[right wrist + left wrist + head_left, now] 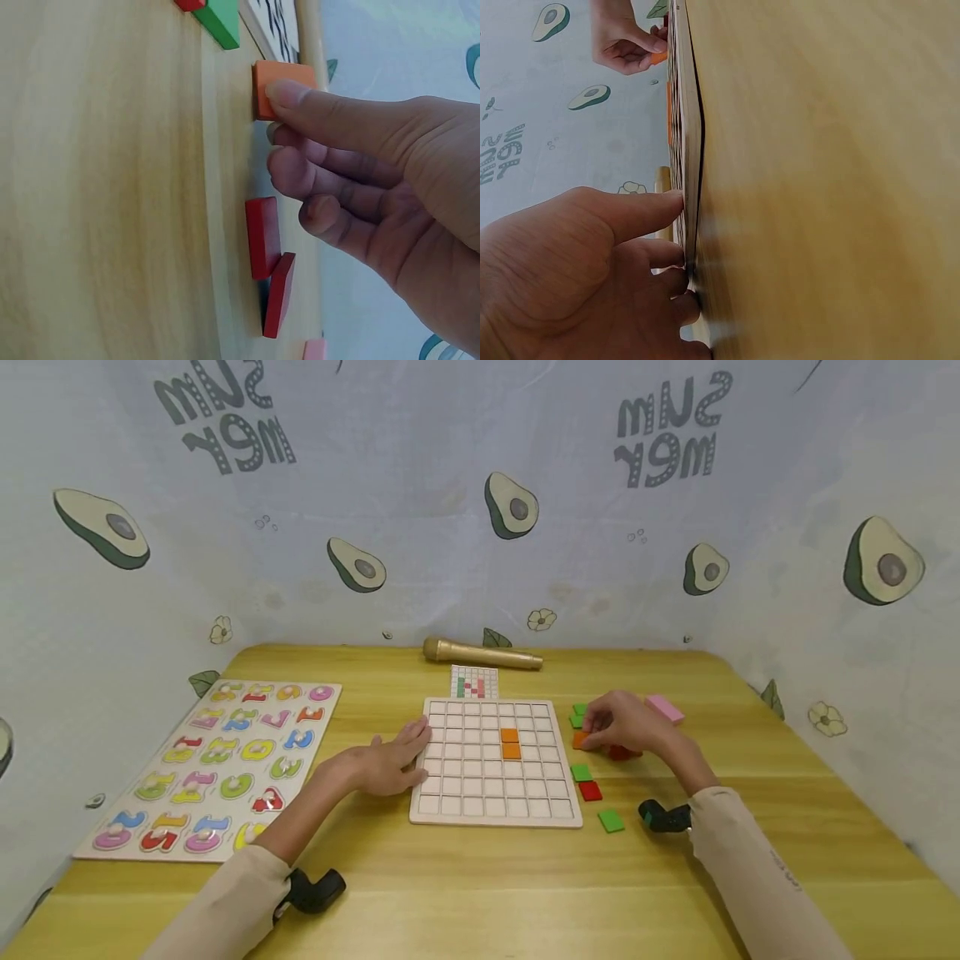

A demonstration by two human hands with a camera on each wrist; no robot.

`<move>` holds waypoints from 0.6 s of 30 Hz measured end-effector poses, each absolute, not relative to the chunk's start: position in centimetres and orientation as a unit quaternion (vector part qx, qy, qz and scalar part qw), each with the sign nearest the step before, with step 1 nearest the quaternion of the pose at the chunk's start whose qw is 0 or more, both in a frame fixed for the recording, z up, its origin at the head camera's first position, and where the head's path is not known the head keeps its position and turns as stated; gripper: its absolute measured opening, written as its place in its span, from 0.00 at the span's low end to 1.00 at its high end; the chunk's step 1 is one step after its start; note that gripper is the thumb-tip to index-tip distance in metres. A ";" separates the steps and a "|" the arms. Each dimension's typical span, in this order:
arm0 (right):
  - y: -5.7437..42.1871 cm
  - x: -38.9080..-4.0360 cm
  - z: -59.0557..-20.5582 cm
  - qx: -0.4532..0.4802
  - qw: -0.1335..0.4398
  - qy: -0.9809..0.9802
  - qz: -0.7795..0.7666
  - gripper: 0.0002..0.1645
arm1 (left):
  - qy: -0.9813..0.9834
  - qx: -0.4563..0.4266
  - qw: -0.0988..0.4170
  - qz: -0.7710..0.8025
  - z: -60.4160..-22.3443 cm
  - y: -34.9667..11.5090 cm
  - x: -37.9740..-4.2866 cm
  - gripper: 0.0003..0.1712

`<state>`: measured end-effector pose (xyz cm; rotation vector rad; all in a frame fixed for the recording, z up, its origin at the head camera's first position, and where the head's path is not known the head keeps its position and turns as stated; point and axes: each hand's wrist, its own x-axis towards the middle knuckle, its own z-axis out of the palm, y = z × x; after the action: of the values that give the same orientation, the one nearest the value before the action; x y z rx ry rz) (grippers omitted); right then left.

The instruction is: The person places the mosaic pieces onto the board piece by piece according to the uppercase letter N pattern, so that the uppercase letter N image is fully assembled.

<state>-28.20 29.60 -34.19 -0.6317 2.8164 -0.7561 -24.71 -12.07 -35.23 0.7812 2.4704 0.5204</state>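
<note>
A white grid board [465, 810] lies mid-table, with two orange square tiles [511, 743] in adjoining cells. My left hand [390, 763] rests at the board's left edge, thumb and fingertips touching it and fingers fairly straight. To the right of the board, my right hand [622, 723] pinches another orange tile [289, 75] between thumb and fingers, just at the tabletop. Red tiles [262, 236] lie close by that hand, partly covered by it in the head view. Green tiles [581, 772] and a red tile [590, 791] line the board's right side.
A small pattern card [475, 682] sits behind the board, and a gold microphone [480, 653] lies beyond it. At left is a number puzzle board [225, 760]. A pink block [664, 709] lies past my right hand; a green tile [611, 821] is nearer the front.
</note>
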 end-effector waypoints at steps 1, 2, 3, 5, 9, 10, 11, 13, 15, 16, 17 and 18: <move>29.6 -28.1 -34.1 -0.210 0.080 0.941 -0.254 0.09 | 0.906 0.288 0.246 0.190 -35.2 -12.0 -24.7 0.44; 29.7 -28.0 -34.0 -0.210 0.080 0.941 -0.255 0.08 | 0.906 0.289 0.246 0.189 -35.2 -12.0 -24.7 0.44; 29.7 -28.0 -34.0 -0.210 0.078 0.941 -0.253 0.08 | 0.906 0.288 0.246 0.188 -35.2 -11.9 -24.8 0.44; 29.6 -27.9 -33.8 -0.209 0.081 0.941 -0.254 0.07 | 0.906 0.288 0.247 0.187 -35.1 -11.9 -24.7 0.44; 29.5 -27.9 -33.8 -0.207 0.079 0.944 -0.243 0.04 | 0.906 0.286 0.248 0.188 -35.1 -12.0 -24.6 0.44; 29.4 -27.9 -33.8 -0.206 0.078 0.945 -0.242 0.03 | 0.906 0.286 0.248 0.189 -35.1 -12.0 -24.6 0.44; 29.4 -27.9 -33.9 -0.206 0.077 0.945 -0.242 0.03 | 0.906 0.286 0.249 0.189 -35.1 -12.1 -24.6 0.44; 29.3 -27.9 -33.9 -0.206 0.078 0.944 -0.244 0.03 | 0.905 0.286 0.250 0.190 -35.2 -12.1 -24.7 0.44; 29.2 -28.0 -33.9 -0.211 0.076 0.941 -0.252 0.03 | 0.905 0.285 0.251 0.191 -35.2 -12.2 -24.7 0.44; 29.2 -27.9 -33.9 -0.210 0.076 0.940 -0.257 0.03 | 0.905 0.285 0.251 0.191 -35.2 -12.2 -24.7 0.44; 29.1 -27.9 -34.0 -0.210 0.076 0.939 -0.263 0.03 | 0.905 0.285 0.252 0.191 -35.1 -12.2 -24.6 0.44; 29.1 -27.9 -34.0 -0.210 0.076 0.937 -0.269 0.04 | 0.905 0.285 0.252 0.191 -35.1 -12.2 -24.6 0.44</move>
<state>-27.94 29.09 -33.99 -0.6289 2.8086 -0.8052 -24.63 -12.16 -35.13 0.7755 2.4615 0.5195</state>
